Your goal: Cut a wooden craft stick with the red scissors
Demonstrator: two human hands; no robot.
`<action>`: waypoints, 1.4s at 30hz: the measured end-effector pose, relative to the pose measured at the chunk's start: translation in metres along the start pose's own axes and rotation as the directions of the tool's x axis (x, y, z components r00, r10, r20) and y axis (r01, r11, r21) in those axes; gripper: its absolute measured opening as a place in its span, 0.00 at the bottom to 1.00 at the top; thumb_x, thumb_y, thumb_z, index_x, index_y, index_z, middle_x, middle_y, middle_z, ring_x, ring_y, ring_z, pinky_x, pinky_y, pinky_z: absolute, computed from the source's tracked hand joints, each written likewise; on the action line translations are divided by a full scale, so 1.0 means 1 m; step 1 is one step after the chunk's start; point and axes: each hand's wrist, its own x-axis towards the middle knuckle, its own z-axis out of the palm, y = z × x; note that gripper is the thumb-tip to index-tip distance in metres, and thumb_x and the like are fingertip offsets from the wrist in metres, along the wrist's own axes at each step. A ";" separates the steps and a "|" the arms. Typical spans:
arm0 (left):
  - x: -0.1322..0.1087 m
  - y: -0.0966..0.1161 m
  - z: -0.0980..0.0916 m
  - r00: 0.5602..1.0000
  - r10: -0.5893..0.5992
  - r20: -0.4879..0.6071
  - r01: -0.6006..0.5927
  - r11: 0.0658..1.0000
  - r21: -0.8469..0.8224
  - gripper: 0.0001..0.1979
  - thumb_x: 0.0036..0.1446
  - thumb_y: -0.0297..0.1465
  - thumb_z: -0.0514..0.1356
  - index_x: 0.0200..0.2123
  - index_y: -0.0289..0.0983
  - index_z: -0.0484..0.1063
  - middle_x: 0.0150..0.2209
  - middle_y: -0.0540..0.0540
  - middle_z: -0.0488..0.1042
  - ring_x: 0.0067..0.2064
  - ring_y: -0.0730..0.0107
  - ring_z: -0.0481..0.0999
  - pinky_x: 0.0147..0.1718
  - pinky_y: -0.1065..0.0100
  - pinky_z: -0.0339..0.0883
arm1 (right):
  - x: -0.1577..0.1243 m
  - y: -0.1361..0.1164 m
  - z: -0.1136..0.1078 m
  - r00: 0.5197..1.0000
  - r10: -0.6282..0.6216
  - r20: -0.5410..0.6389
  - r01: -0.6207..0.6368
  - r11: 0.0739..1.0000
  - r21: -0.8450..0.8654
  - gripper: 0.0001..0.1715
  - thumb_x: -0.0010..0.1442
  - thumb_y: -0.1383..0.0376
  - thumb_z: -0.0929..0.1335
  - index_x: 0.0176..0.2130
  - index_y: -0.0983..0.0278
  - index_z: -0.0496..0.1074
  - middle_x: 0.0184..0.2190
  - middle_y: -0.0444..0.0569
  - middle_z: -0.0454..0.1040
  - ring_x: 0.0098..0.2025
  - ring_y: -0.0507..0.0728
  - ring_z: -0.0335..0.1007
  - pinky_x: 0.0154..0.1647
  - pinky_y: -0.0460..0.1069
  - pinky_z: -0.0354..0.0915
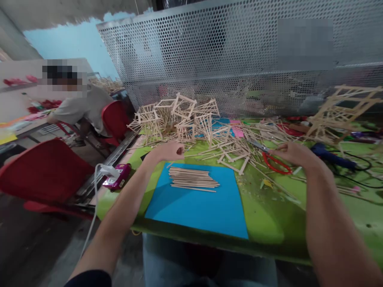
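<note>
My left hand (168, 152) rests curled at the far edge of a blue paper sheet (203, 207), fingers closed, right beside a loose scatter of wooden sticks (236, 149); whether it pinches one I cannot make out. A neat row of wooden sticks (193, 178) lies on the blue sheet just below that hand. My right hand (291, 153) lies over red-handled scissors (277, 163), fingers on the handles, blades pointing left.
Glued stick frames (176, 117) are heaped at the back of the green table (263, 207), more at the right (341, 109). A blue glue gun (329, 156) with cable lies right. A perforated metal screen (239, 56) stands behind. Red chairs (44, 171) and a seated person (80, 107) are left.
</note>
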 end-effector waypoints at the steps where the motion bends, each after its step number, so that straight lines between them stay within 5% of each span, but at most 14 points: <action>1: 0.000 0.003 0.000 1.000 0.016 -0.008 -0.016 1.000 0.001 0.08 0.60 0.37 0.56 0.33 0.39 0.67 0.33 0.45 0.76 0.31 0.68 0.69 0.32 0.64 0.58 | -0.006 -0.008 -0.004 0.999 -0.028 -0.033 0.028 1.000 -0.002 0.22 0.57 0.45 0.75 0.35 0.62 0.80 0.34 0.57 0.80 0.37 0.64 0.74 0.40 0.54 0.62; 3: 0.002 0.011 0.001 0.999 0.047 -0.022 -0.047 0.999 0.000 0.07 0.61 0.36 0.55 0.34 0.39 0.66 0.32 0.46 0.75 0.31 0.69 0.67 0.32 0.64 0.57 | -0.022 -0.032 -0.010 0.977 -0.127 -0.169 0.137 0.989 0.047 0.21 0.62 0.47 0.73 0.38 0.62 0.79 0.37 0.57 0.81 0.38 0.62 0.74 0.42 0.52 0.63; 6: 0.005 0.021 0.003 0.995 0.090 -0.047 -0.090 0.996 0.001 0.04 0.61 0.34 0.55 0.36 0.39 0.65 0.32 0.46 0.74 0.31 0.68 0.65 0.33 0.64 0.56 | -0.056 -0.089 -0.009 0.853 -0.395 -0.340 0.480 0.851 0.215 0.17 0.66 0.51 0.69 0.37 0.62 0.77 0.33 0.52 0.80 0.35 0.58 0.74 0.41 0.51 0.66; 10: 0.006 0.028 0.003 0.989 0.134 -0.067 -0.136 0.991 -0.020 0.04 0.60 0.31 0.54 0.37 0.39 0.68 0.33 0.45 0.75 0.32 0.66 0.68 0.33 0.63 0.57 | -0.100 -0.168 0.015 0.692 -0.671 -0.265 0.722 0.635 0.275 0.18 0.70 0.52 0.65 0.51 0.57 0.76 0.43 0.51 0.82 0.42 0.61 0.78 0.45 0.54 0.72; 12: 0.006 0.028 0.002 0.987 0.148 -0.061 -0.152 0.987 -0.054 0.07 0.60 0.33 0.55 0.38 0.39 0.71 0.35 0.45 0.78 0.33 0.66 0.71 0.35 0.64 0.60 | -0.111 -0.189 0.028 0.575 -0.797 -0.184 0.814 0.536 0.223 0.21 0.70 0.52 0.65 0.58 0.55 0.73 0.53 0.52 0.79 0.52 0.65 0.77 0.52 0.58 0.72; 14: 0.006 0.027 0.003 0.987 0.162 -0.020 -0.163 0.981 -0.106 0.09 0.59 0.34 0.57 0.40 0.39 0.75 0.37 0.45 0.80 0.35 0.66 0.75 0.36 0.65 0.63 | -0.114 -0.196 0.037 0.522 -0.845 -0.121 0.843 0.488 0.225 0.24 0.71 0.51 0.64 0.62 0.54 0.70 0.59 0.53 0.76 0.55 0.67 0.75 0.54 0.60 0.72; 20: 0.015 0.025 0.018 0.964 0.192 0.182 -0.147 0.961 -0.235 0.14 0.61 0.38 0.59 0.44 0.41 0.81 0.41 0.46 0.84 0.40 0.65 0.80 0.38 0.67 0.67 | -0.104 -0.185 0.046 0.523 -0.849 0.071 0.793 0.515 0.326 0.27 0.71 0.49 0.65 0.63 0.55 0.71 0.55 0.53 0.78 0.45 0.63 0.76 0.47 0.59 0.72; 24: 0.017 0.030 0.022 0.948 0.198 0.250 -0.134 0.959 -0.251 0.17 0.63 0.44 0.59 0.44 0.42 0.82 0.42 0.45 0.84 0.42 0.62 0.82 0.41 0.66 0.68 | -0.107 -0.186 0.050 0.448 -0.881 0.153 0.802 0.471 0.366 0.28 0.70 0.47 0.66 0.64 0.53 0.72 0.55 0.52 0.78 0.52 0.66 0.75 0.53 0.60 0.71; 28: 0.006 0.045 0.019 0.941 0.159 0.300 -0.120 0.982 -0.143 0.32 0.53 0.57 0.65 0.52 0.42 0.77 0.50 0.41 0.82 0.46 0.57 0.81 0.38 0.67 0.67 | -0.119 -0.189 0.053 0.394 -0.896 0.206 0.831 0.443 0.335 0.47 0.60 0.35 0.70 0.66 0.60 0.70 0.59 0.60 0.75 0.58 0.72 0.72 0.56 0.64 0.70; 31: -0.002 0.059 0.021 0.961 0.112 0.255 -0.117 0.993 0.003 0.40 0.42 0.58 0.71 0.54 0.40 0.74 0.52 0.39 0.80 0.48 0.52 0.79 0.37 0.66 0.66 | -0.127 -0.191 0.053 0.371 -0.904 0.214 0.855 0.423 0.301 0.59 0.50 0.29 0.72 0.66 0.63 0.70 0.59 0.62 0.74 0.58 0.74 0.71 0.58 0.67 0.68; 37: -0.004 0.075 0.024 0.936 0.096 0.338 -0.120 0.991 0.051 0.26 0.47 0.48 0.68 0.45 0.40 0.76 0.41 0.43 0.80 0.37 0.58 0.77 0.32 0.65 0.60 | -0.129 -0.194 0.052 0.364 -0.895 0.258 0.818 0.439 0.372 0.37 0.59 0.38 0.73 0.54 0.62 0.75 0.48 0.57 0.78 0.48 0.68 0.74 0.48 0.60 0.69; 42: -0.004 0.073 0.019 0.941 0.106 0.321 -0.119 0.993 0.023 0.32 0.47 0.56 0.68 0.48 0.39 0.76 0.43 0.43 0.80 0.39 0.57 0.77 0.32 0.66 0.59 | -0.124 -0.189 0.048 0.340 -0.895 0.288 0.800 0.436 0.413 0.37 0.62 0.38 0.71 0.57 0.60 0.75 0.51 0.57 0.77 0.49 0.67 0.73 0.48 0.58 0.68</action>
